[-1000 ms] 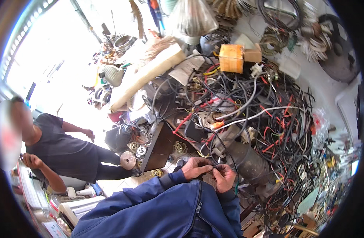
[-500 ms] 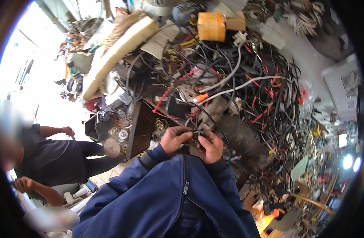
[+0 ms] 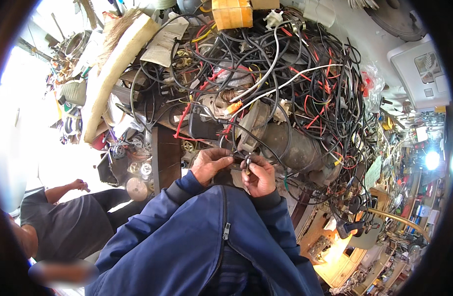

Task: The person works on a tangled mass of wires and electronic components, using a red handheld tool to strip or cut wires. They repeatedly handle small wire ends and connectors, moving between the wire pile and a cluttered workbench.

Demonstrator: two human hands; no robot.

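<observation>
My hands are close together in front of my chest, at the near edge of a heap of cables. My left hand (image 3: 209, 166) is closed, its thumb and forefinger pinched on something dark and too small to make out. Just to its right, my right hand (image 3: 260, 177) pinches a small metal-tipped piece (image 3: 247, 165) between thumb and fingers. A narrow gap separates the two sets of fingertips. Beyond them lie a black cable (image 3: 258, 138) and a dark, dusty cylinder (image 3: 295, 146).
Tangled black, red and white wires (image 3: 305, 84) cover the bench. An orange-taped box (image 3: 232, 14) stands at the back. A dark wooden board (image 3: 166, 158) is left of my hands. A person in dark clothes (image 3: 73, 222) is at the left. Crowded shelves (image 3: 409, 212) are at the right.
My fingertips have come slightly apart, and the metal-tipped piece now shows in my right hand. The view has shifted, with the heap higher in the picture.
</observation>
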